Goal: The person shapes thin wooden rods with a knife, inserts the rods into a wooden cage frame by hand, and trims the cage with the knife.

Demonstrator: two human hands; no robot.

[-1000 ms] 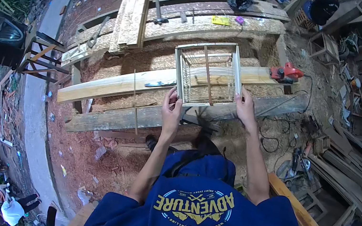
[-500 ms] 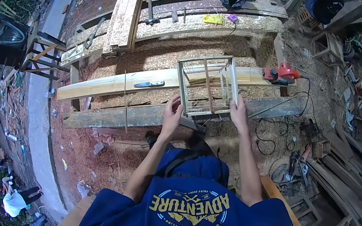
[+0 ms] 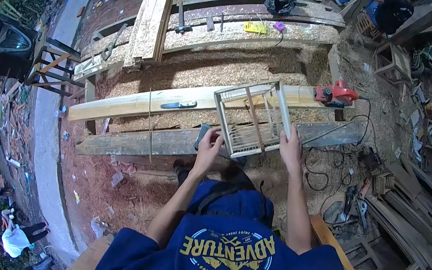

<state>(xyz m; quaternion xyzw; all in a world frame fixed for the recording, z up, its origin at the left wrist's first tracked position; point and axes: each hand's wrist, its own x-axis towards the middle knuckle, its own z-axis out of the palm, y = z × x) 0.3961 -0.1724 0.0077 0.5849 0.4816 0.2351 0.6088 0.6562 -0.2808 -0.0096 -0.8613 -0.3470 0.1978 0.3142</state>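
My right hand (image 3: 291, 146) is closed on the right side rail of a small wooden frame (image 3: 255, 113), which has a brown middle bar and thin rods or cords inside it. The frame is held tilted above the planks. Beside its lower left corner, my left hand (image 3: 209, 146) has its fingers curled around a small grey-blue block-like piece (image 3: 202, 134); its exact kind is unclear. Past the frame, a blue-handled knife (image 3: 179, 105) lies on a long pale plank (image 3: 134, 107). A red power planer (image 3: 337, 93) rests at that plank's right end.
A weathered beam (image 3: 116, 144) lies nearest me. Across the shavings stands a bench with stacked boards (image 3: 150, 25), a hammer (image 3: 182, 20) and a yellow item (image 3: 255, 27). A cord runs from the planer. Scrap wood (image 3: 410, 213) lies right. Other people are at the edges.
The wooden frame has tilted and its lower end has come toward me. The grey-blue piece now shows at my left hand. My right hand has moved slightly right and nearer me.
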